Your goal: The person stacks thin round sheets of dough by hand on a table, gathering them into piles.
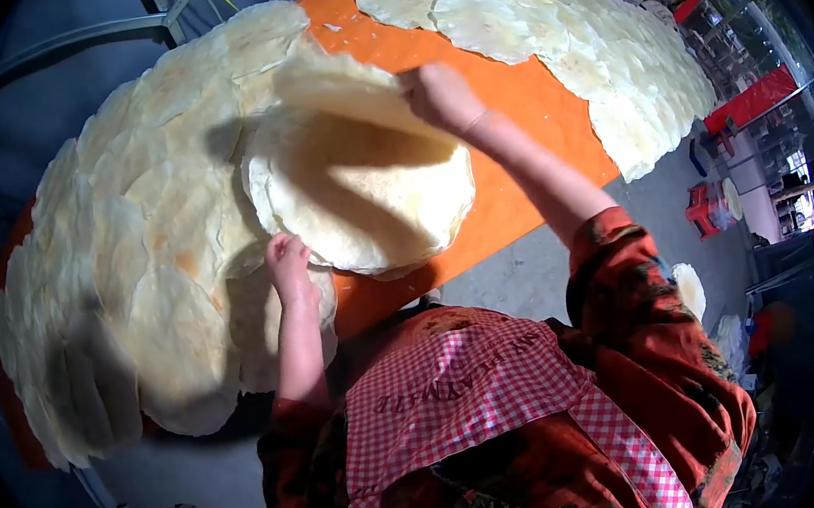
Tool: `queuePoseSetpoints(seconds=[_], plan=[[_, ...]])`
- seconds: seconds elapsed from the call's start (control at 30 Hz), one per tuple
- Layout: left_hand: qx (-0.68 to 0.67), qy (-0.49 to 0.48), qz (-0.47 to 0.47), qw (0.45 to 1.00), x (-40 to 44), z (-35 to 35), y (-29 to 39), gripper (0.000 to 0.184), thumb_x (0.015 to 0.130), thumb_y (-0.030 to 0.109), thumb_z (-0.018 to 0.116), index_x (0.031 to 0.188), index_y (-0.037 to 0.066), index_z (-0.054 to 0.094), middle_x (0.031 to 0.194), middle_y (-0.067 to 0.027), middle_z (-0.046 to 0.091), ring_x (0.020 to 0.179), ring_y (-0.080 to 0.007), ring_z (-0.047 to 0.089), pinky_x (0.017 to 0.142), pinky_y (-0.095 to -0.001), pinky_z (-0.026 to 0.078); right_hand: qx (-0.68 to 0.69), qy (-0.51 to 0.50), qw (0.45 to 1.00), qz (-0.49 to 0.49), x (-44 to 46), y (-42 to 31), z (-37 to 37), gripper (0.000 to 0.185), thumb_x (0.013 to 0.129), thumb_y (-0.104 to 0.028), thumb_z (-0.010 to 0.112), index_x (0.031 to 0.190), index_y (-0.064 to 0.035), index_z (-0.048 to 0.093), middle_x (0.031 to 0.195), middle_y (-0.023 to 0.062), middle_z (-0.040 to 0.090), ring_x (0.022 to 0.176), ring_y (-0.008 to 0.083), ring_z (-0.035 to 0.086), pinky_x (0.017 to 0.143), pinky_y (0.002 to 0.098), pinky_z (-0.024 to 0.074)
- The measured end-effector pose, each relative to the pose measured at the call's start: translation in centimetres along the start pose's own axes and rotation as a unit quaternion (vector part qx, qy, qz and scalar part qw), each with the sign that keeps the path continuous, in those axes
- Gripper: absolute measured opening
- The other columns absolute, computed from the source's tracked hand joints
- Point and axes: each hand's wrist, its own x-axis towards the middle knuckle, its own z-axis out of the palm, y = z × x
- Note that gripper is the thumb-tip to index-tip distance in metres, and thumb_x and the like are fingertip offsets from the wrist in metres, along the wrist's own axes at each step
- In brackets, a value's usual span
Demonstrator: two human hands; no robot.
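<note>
A stack of thin round flatbreads (371, 198) lies on the orange table covering (511, 114). My right hand (442, 98) is closed on the edge of the top flatbread (339, 83), which is lifted and tilted away from the stack, a little blurred. Its shadow falls across the stack. At the stack's near left edge, my left hand (288, 258) has its fingers pinched together against the rim. Whether they grip one flatbread or several, I cannot make out.
Overlapping flatbreads (141, 222) cover the left side of the table, and more overlapping flatbreads (563, 39) spread along the far right. A red stool (702, 211) stands on the grey floor (519, 277) to the right. Metal bars (77, 36) run behind the table.
</note>
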Motion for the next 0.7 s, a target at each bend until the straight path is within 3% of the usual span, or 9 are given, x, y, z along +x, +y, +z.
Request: queuePoseSetpoints(seconds=[0.03,0.1,0.13,0.23,0.3,0.37,0.47,0.5,0.7], plan=[[0.033,-0.03,-0.029,0.999,0.7,-0.5,-0.6,0.022,0.084,0.001,0.059,0.106,0.004,0.053,0.098,-0.0038,0.053,0.085,-0.0113,0.052,0.073,-0.0253,0.046,-0.03,-0.007,0.999,-0.013,0.3,-1.8,-2.9,0.017,0.074,-0.007,0.054,0.084,-0.008,0.067,0.078,0.0209,0.061,0.072,0.0393,0.06,0.061,0.0445,0.0484],[0.072,-0.021,-0.024,0.997,0.0,0.2,-0.2,0.02,0.084,0.001,0.059,0.102,0.003,0.053,0.094,-0.0048,0.054,0.078,-0.0112,0.053,0.066,-0.0238,0.047,-0.052,0.015,0.995,-0.08,-1.4,-3.6,-3.3,0.011,0.072,-0.008,0.054,0.075,-0.0102,0.064,0.069,0.0167,0.061,0.065,0.0353,0.061,0.058,0.0458,0.0482],[0.093,-0.018,-0.022,0.995,-0.3,0.6,-0.1,0.018,0.083,0.0,0.06,0.1,0.002,0.053,0.092,-0.0053,0.054,0.074,-0.0112,0.054,0.062,-0.023,0.047,-0.01,0.067,0.991,-0.114,-3.3,-3.7,-1.0,0.01,0.072,-0.009,0.055,0.076,-0.0098,0.064,0.072,0.0146,0.062,0.065,0.0332,0.062,0.058,0.0438,0.049],[0.085,-0.073,-0.076,0.991,-0.6,1.0,-0.3,0.013,0.084,0.0,0.059,0.096,0.002,0.053,0.084,-0.0052,0.055,0.063,-0.0109,0.053,0.053,-0.022,0.046,0.018,0.03,0.995,-0.091,-9.5,-5.3,7.6,0.01,0.073,-0.012,0.055,0.076,-0.0073,0.063,0.076,0.0139,0.063,0.066,0.0316,0.062,0.059,0.0416,0.0502],[0.076,-0.074,-0.077,0.991,-0.8,1.1,-1.5,0.011,0.086,0.001,0.057,0.096,0.003,0.053,0.084,-0.0045,0.055,0.061,-0.0107,0.052,0.049,-0.0232,0.043,-0.008,-0.132,0.99,-0.056,-13.4,-4.7,12.9,0.015,0.076,-0.013,0.053,0.083,-0.0085,0.065,0.081,0.0128,0.065,0.07,0.0309,0.064,0.062,0.0413,0.0506],[0.114,-0.057,-0.089,0.988,-1.6,1.2,-0.8,0.015,0.087,0.007,0.058,0.101,0.004,0.055,0.086,-0.0054,0.058,0.073,-0.016,0.06,0.061,-0.0299,0.053,0.019,-0.082,0.994,-0.076,-13.7,-5.9,13.6,0.015,0.076,-0.012,0.053,0.084,-0.0082,0.065,0.079,0.0133,0.064,0.07,0.0329,0.063,0.063,0.0422,0.0503],[-0.08,-0.103,-0.113,0.985,-1.6,0.4,-1.4,0.02,0.09,0.011,0.057,0.108,0.004,0.053,0.101,-0.0106,0.062,0.088,-0.0224,0.063,0.073,-0.0366,0.053,0.039,-0.12,0.992,-0.03,-12.0,-6.4,10.8,0.016,0.075,-0.014,0.056,0.087,-0.0079,0.065,0.078,0.0153,0.064,0.071,0.0332,0.063,0.062,0.0425,0.0498],[-0.129,-0.2,-0.122,0.964,-1.7,0.0,-1.0,0.025,0.091,0.014,0.056,0.114,0.005,0.052,0.104,-0.0091,0.062,0.094,-0.0229,0.062,0.08,-0.0406,0.051,0.031,-0.137,0.99,-0.03,-11.6,-6.2,10.7,0.02,0.076,-0.016,0.057,0.093,-0.0081,0.065,0.08,0.0154,0.065,0.071,0.0335,0.063,0.062,0.0419,0.05],[-0.186,-0.258,-0.127,0.94,-3.2,0.8,-0.3,0.033,0.089,0.007,0.057,0.12,0.006,0.045,0.114,-0.009,0.058,0.104,-0.025,0.058,0.083,-0.0434,0.052,0.062,-0.143,0.987,-0.041,-12.5,-6.9,11.0,0.043,0.079,-0.036,0.065,0.111,-0.0079,0.062,0.101,0.0151,0.066,0.091,0.0306,0.063,0.076,0.0385,0.0516]])
